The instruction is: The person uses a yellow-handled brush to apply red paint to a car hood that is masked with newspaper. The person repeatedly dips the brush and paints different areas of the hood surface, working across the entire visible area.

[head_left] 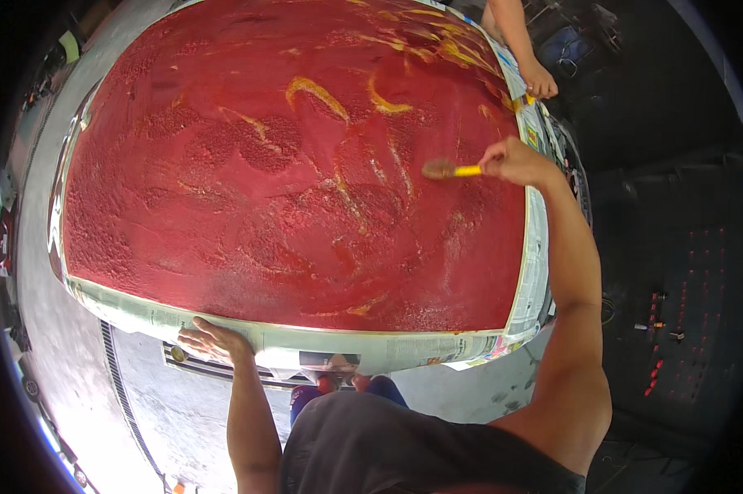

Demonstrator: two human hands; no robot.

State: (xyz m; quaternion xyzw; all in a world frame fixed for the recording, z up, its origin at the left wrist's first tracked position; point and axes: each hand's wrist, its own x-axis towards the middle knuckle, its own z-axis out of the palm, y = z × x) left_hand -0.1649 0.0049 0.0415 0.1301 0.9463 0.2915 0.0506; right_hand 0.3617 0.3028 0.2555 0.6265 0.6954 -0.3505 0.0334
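Right hand [513, 162] around bristle brush [454, 171]

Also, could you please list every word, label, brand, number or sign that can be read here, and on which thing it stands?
None that I can quote.
Newspaper along the near edge: printed columns, too small to read.
Newspaper along the right edge: print, too small and blurred.
Yellow-handled brush in the right hand: no lettering visible.
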